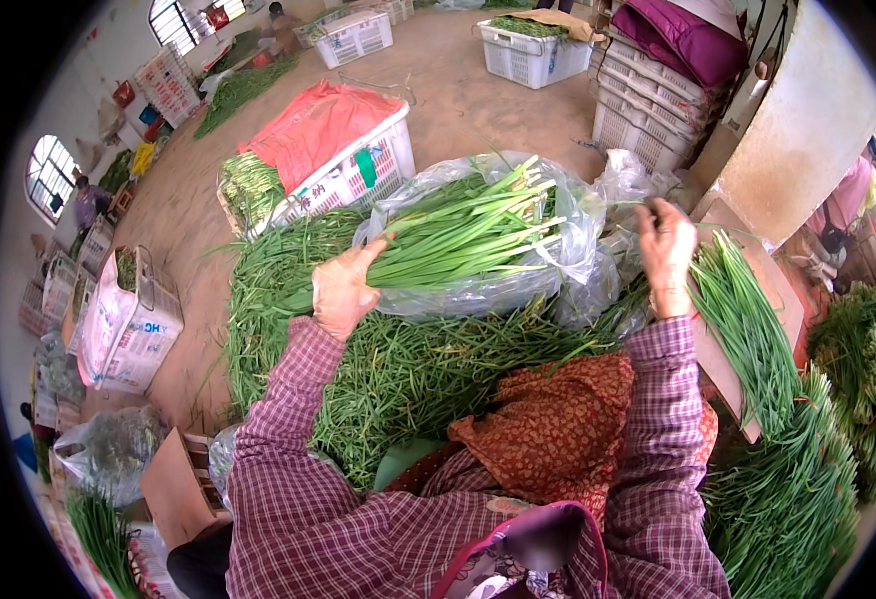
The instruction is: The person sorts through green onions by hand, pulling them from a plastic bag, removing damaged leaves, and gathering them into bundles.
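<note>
A bunch of green chives with pale stem ends lies in my left hand, whose fingers are closed around its leafy part. The stem ends point right, above a clear plastic bag. Raised to the right of the bag is my right hand, its fingers curled together. A thin strand seems to run from those fingers, but what they pinch is too small to make out. Beneath the bag and my left forearm spreads a thick heap of loose chives.
A sorted row of chives rests on a board to my right, with more chive bundles below. Ahead stands a white crate under a red cloth. Stacked crates adjoin the wall. Other people sit far left.
</note>
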`<state>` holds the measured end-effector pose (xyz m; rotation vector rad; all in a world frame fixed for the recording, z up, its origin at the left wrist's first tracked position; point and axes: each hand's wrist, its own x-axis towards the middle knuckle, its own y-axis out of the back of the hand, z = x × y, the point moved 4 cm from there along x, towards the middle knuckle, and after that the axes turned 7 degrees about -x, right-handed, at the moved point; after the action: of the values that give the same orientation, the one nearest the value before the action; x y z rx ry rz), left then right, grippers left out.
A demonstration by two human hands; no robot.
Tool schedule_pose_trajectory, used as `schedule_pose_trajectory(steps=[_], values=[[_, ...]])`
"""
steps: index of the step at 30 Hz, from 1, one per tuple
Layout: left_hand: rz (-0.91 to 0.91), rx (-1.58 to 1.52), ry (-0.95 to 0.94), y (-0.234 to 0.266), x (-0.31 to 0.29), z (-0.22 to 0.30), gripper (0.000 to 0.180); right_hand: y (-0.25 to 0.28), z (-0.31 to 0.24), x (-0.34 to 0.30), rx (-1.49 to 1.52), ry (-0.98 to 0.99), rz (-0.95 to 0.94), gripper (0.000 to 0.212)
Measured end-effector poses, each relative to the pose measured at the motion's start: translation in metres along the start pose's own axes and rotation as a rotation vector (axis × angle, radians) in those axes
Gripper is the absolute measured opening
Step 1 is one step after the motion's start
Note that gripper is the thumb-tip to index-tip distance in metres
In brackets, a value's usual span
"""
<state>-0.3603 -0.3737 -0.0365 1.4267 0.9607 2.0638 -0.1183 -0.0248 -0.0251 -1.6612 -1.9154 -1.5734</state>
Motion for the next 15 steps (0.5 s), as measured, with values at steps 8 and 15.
schedule_pose_trajectory(steps=[8, 15], values=[[-0.026, 0.135, -0.014, 0.009, 0.000, 0.005, 0.076, 0.020, -0.063, -0.020, 0.019, 0.228, -0.063, 0.048], [-0.088, 0.307, -0.049, 0.011, 0.018, 0.039, 0.084, -0.014, -0.106, -0.030, 0.014, 0.254, -0.238, 0.033]])
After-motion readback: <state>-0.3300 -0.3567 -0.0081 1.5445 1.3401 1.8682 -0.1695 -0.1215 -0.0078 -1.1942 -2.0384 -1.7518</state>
